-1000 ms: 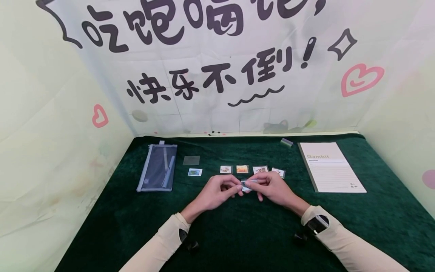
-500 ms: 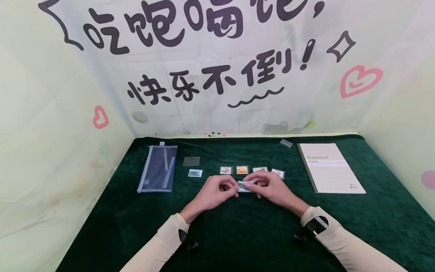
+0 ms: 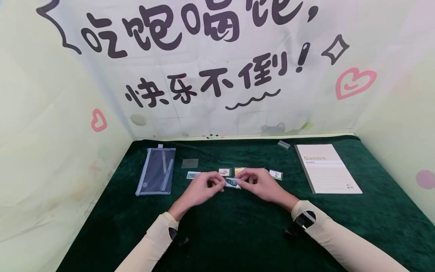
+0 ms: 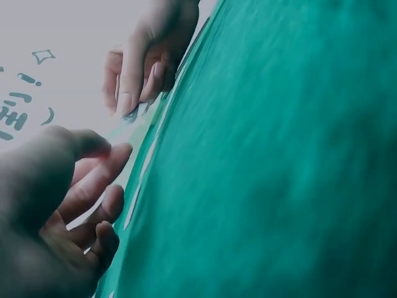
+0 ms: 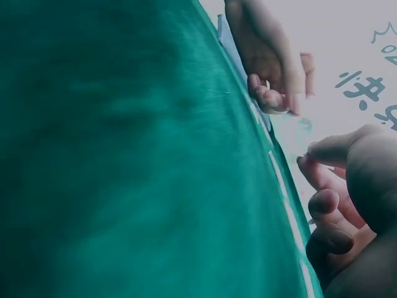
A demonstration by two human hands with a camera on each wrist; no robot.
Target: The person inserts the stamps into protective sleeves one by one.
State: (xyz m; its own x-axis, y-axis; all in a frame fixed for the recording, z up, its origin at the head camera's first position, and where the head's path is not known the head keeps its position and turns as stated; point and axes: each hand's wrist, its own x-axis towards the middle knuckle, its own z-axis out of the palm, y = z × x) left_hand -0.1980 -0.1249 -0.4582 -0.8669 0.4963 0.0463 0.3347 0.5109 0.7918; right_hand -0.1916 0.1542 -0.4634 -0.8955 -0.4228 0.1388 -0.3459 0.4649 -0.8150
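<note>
A small stamp-like picture card point(image 3: 232, 183) with a dark print on pale blue, seemingly in a clear sleeve, is held above the cloth between both hands. My left hand point(image 3: 204, 187) pinches its left end with thumb and forefinger. At the other end, my right hand point(image 3: 263, 184) pinches the right edge. The right wrist view shows the card point(image 5: 303, 126) as a pale, washed-out patch between the fingertips. Behind the hands lies a row of similar sleeved cards, among them a floral one point(image 3: 224, 172) and an orange one point(image 3: 239, 170); the right hand covers part of the row.
On the left lie a blue mesh zip pouch point(image 3: 154, 172) with a pen inside, a clear sleeve point(image 3: 189, 163) and a blue-green card point(image 3: 193, 175). A notebook point(image 3: 327, 170) lies right, near a small shiny block point(image 3: 284, 144). Green cloth point(image 3: 234, 234) covers the table.
Both hands have shifted left together with the card, and the camera view has tilted slightly. More of the card's face shows between the fingertips, and the rightmost card in the row is uncovered.
</note>
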